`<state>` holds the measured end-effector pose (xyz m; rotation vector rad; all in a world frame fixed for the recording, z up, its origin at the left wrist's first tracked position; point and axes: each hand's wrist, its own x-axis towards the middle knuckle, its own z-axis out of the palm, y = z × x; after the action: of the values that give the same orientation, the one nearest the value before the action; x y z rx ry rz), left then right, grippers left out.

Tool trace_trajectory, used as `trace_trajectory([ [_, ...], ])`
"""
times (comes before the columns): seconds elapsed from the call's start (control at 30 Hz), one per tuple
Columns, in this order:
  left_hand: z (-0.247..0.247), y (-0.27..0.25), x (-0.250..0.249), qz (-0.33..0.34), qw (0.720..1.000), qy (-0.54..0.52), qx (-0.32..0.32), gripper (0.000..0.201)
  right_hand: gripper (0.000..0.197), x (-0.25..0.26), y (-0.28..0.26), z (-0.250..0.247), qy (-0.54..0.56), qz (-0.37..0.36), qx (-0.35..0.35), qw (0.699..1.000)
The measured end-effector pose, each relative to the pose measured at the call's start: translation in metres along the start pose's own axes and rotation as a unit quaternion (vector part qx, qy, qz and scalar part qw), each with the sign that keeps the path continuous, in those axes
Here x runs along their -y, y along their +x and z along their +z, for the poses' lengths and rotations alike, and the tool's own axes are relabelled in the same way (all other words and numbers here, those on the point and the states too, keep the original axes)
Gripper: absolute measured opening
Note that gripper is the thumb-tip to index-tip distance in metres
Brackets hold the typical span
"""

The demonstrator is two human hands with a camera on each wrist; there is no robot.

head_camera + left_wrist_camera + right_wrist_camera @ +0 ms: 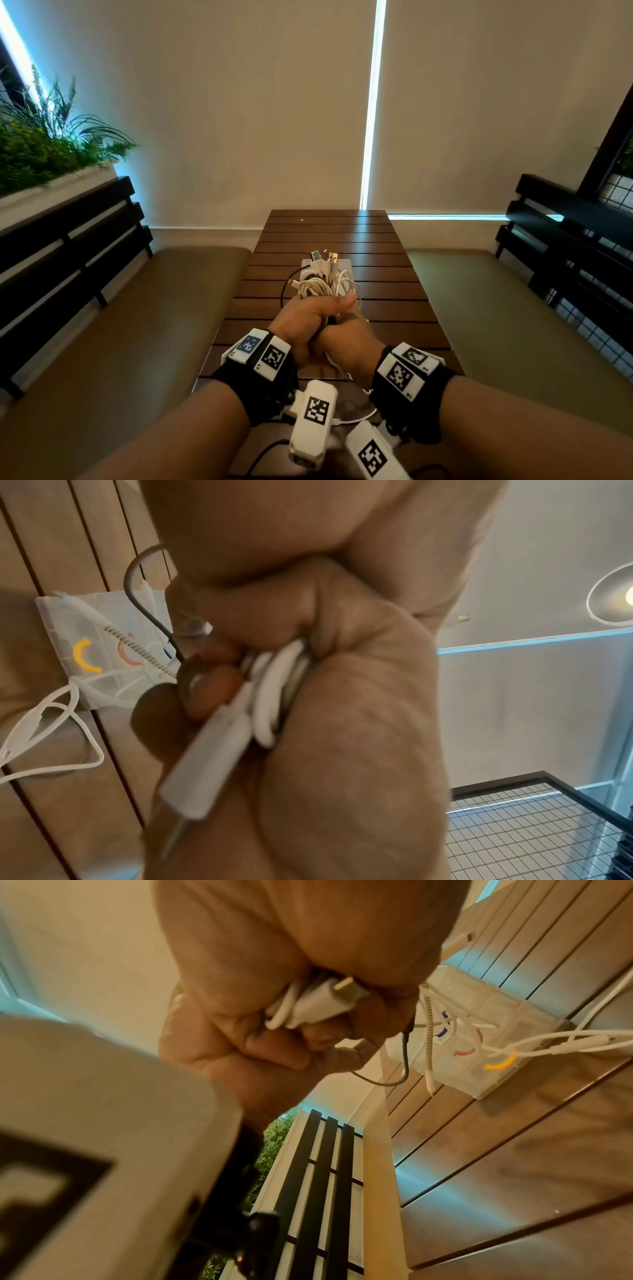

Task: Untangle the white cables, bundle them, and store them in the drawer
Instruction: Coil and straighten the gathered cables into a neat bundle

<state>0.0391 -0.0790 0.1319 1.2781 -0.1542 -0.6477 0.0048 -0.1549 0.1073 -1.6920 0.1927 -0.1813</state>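
You are gripping the white cables (322,286) with both fists, just below the middle of the head view. Your left hand (308,313) is wrapping its fingers and thumb round the coils, and your right hand (346,334) is pressing up against it from the right, clamped on the same bunch. In the left wrist view the loops (274,696) are sitting squeezed in your palm with a plug (205,767) sticking out toward the lower left.

As a judgement, you are partway through the bundling. Most of the cable is looking gathered into one coil, with several plugs poking out at its top. Some strands are trailing loose, though: white leads (534,1042) are lying across the clear plastic box (479,1010) at the right of the right wrist view, and a thin dark wire (286,286) is looping out at the left of the bundle. Nothing is tied yet that you can see, and the storing is not done. Whether that box is the drawer, I cannot tell.

Going from left to right in the head view: a planter of greenery (44,144) and a dark slatted bench back (68,246), the slatted wooden table (329,233) under your hands at centre, drawn blinds (239,102) behind it, and another bench (565,246) at the right.
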Motion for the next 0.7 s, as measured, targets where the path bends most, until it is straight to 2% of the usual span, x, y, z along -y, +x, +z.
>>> trace_trajectory([
  [0.1, -0.001, 0.0, -0.002, -0.003, 1.0, -0.013, 0.003, 0.047, 0.053, -0.003, 0.004, -0.001, -0.034, -0.03, -0.01, 0.999],
  [0.17, -0.002, -0.001, -0.003, 0.002, 0.999, -0.031, 0.014, 0.05, 0.046, -0.003, 0.007, -0.002, -0.082, -0.051, 0.004, 0.995],
  [0.23, -0.003, 0.0, -0.004, 0.001, 0.999, -0.041, 0.018, 0.056, 0.038, -0.003, 0.008, -0.003, -0.109, -0.039, 0.009, 0.993],
  [0.27, -0.005, 0.002, -0.004, -0.005, 0.999, -0.04, 0.012, 0.058, 0.044, -0.004, 0.008, -0.002, -0.107, -0.028, 0.013, 0.994],
  [0.37, -0.009, 0.005, -0.003, -0.025, 0.999, -0.029, -0.011, 0.058, 0.08, -0.008, 0.009, 0.0, -0.106, -0.04, 0.027, 0.993],
  [0.4, -0.01, 0.005, -0.002, -0.026, 0.999, -0.025, -0.01, 0.055, 0.08, -0.008, 0.009, -0.001, -0.118, -0.047, 0.043, 0.991],
  [0.43, -0.012, 0.005, -0.003, -0.026, 0.999, -0.025, -0.004, 0.051, 0.071, -0.005, 0.007, -0.003, -0.129, -0.048, 0.068, 0.988],
  [0.53, -0.018, 0.002, -0.005, -0.042, 0.999, -0.024, 0.022, 0.045, 0.024, 0.008, -0.007, -0.014, -0.153, -0.011, 0.196, 0.968],
  [0.57, -0.02, 0.001, -0.006, -0.051, 0.998, -0.021, 0.03, 0.046, 0.019, 0.015, -0.012, -0.018, -0.158, 0.005, 0.249, 0.956],
  [0.63, -0.026, 0.0, -0.007, -0.061, 0.997, -0.029, 0.045, 0.042, 0.021, 0.026, -0.013, -0.029, -0.188, 0.045, 0.321, 0.927],
  [0.7, -0.034, -0.001, -0.008, -0.062, 0.995, -0.049, 0.065, 0.032, 0.033, 0.034, -0.005, -0.043, -0.261, 0.063, 0.309, 0.912],
])
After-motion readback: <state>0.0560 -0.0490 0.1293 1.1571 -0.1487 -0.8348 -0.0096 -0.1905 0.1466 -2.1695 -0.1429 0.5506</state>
